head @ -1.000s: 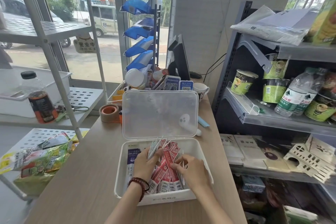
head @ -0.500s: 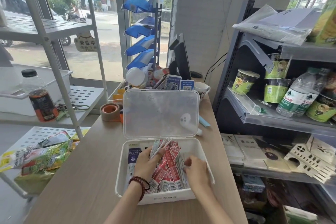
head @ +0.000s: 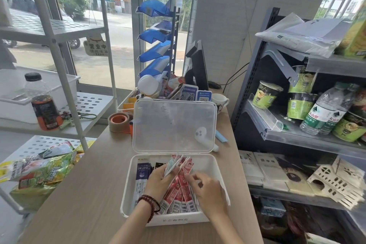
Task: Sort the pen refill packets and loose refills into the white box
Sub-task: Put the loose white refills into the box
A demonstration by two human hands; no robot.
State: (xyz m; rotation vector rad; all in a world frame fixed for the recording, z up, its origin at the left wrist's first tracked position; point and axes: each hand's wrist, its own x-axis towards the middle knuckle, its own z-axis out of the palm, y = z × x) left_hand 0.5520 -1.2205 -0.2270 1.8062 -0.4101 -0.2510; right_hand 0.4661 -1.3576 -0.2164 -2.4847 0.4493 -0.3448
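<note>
White box (head: 126, 190): sits on the near part of the wooden worktop (head: 79, 194), with its clear lid (head: 174, 125) swung up and standing open at the far side; the grey print on the front wall is too faint to read.
Red refill packets (head: 178, 196): lie in a fanned row in the middle of the box, barcodes towards the near wall.
Blue-and-white packet (head: 141, 180): lies flat along the left wall of the box, printed "DM-2018".
Left grip (head: 158, 178): clasps a small fan of packets (head: 176, 164) tilted up over the box; a dark bead bracelet (head: 150, 202) circles the wrist.
Right grip (head: 208, 188): fingers curled low over the red packets inside the box; I cannot tell whether they pinch one.
Behind the lid: a brown tape roll (head: 118, 122), blue QR-code placards (head: 204, 96), a mug (head: 220, 101) and a dark monitor (head: 198, 65).
Window: a hanging sign (head: 96, 47) reads "营业中"; the hours beneath are blurred.
Left rack: a black-capped drink bottle (head: 43, 105), with snack bags (head: 45, 168) below.
Right shelves: green noodle cups (head: 267, 95) and green-labelled water bottles (head: 320, 113).
</note>
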